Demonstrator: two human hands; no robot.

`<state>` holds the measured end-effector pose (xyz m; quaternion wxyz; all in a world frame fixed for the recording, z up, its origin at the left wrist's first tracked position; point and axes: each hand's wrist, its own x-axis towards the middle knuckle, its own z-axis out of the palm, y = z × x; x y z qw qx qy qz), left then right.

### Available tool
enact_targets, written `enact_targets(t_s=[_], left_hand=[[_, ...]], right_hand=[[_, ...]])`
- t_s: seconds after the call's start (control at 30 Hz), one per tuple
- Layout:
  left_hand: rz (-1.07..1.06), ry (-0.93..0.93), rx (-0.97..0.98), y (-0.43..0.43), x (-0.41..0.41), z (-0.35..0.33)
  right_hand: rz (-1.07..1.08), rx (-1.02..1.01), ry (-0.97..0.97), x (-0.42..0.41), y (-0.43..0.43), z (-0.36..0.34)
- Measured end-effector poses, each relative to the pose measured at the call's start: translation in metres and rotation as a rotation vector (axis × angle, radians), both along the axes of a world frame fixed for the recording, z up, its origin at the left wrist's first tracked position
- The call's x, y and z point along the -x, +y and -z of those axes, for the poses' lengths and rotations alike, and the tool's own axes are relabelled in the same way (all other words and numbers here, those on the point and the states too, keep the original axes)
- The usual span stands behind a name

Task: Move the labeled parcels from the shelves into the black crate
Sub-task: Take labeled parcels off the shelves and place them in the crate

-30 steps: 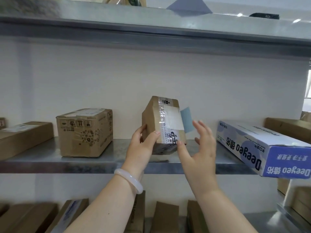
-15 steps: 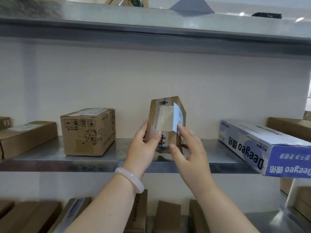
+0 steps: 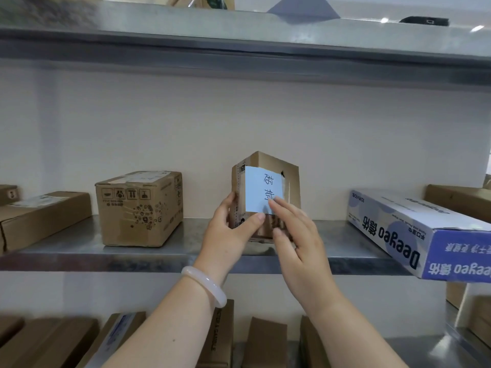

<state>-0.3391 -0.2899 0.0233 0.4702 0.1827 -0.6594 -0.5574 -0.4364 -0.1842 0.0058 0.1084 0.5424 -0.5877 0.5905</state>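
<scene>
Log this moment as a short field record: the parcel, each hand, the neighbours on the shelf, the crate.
parcel: small cardboard parcel, upright at the middle shelf, light blue handwritten label facing the camera
left hand: grips the parcel's left side, thumb in front
right hand: straight fingers press on the label
left neighbour: printed cardboard box, apart from the parcel
right neighbour: blue Deeyeo box, overhanging the shelf's front edge
black crate: not in view

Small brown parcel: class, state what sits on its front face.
A pale blue note with handwriting, pressed by straight fingers of the right hand. It covers most of the printed label; only the label's left strip shows.
</scene>
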Motion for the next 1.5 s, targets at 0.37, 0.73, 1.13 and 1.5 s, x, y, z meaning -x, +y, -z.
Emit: enact_targets(t_s=[0.37,0.73,1.13,1.5], left_hand=[[0.079,-0.07,0.011,0.0,0.006,0.006],[0.297,0.018,0.009,0.015,0.031,0.0],[0.892,-0.099,0.043,0.098,0.034,0.046],[1.509,-0.387,-0.134,0.216,-0.088,0.163]], right_hand=[[0.14,-0.023,-0.165,0.016,-0.003,0.0],[0.392,0.016,-0.008,0.018,0.042,-0.004],[0.928,-0.136,-0.173,-0.061,0.157,0.056],[1.576,-0.327,-0.401,-0.294,0.245,0.143]])
